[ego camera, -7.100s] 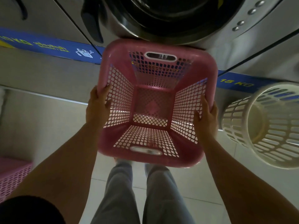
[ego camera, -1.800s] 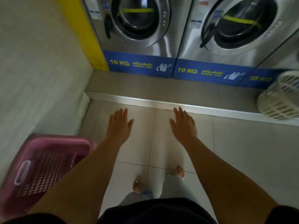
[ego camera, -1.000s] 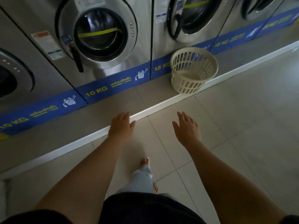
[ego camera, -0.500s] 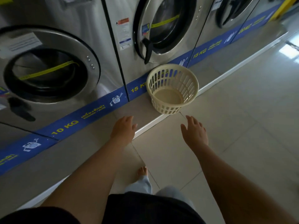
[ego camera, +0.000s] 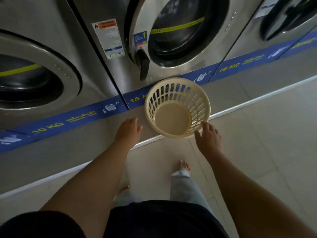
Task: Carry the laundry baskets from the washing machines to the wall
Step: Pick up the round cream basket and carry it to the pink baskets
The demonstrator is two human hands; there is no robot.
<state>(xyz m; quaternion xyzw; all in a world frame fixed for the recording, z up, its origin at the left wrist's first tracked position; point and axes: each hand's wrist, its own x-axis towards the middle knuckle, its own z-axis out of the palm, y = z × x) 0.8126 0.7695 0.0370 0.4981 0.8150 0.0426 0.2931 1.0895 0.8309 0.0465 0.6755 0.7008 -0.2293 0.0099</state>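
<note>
A round cream laundry basket (ego camera: 173, 117) with slotted walls stands empty on the raised step, in front of a steel washing machine (ego camera: 173, 36). My left hand (ego camera: 128, 130) hovers just left of the basket with fingers apart, a small gap from its wall. My right hand (ego camera: 208, 137) is spread at the basket's near right side, its fingertips at the rim. Neither hand holds anything. The pink basket is out of view.
A row of front-loading machines runs along the back, with a blue strip (ego camera: 65, 121) marked 10 KG and 15 KG at their base. The grey step (ego camera: 51, 157) ends in a white edge. Tiled floor (ego camera: 265, 152) spreads to the right. My bare feet stand below the basket.
The pink basket was set down by the wall and left behind. I have walked along the machines to the cream basket, and both empty hands have come up to its sides.
</note>
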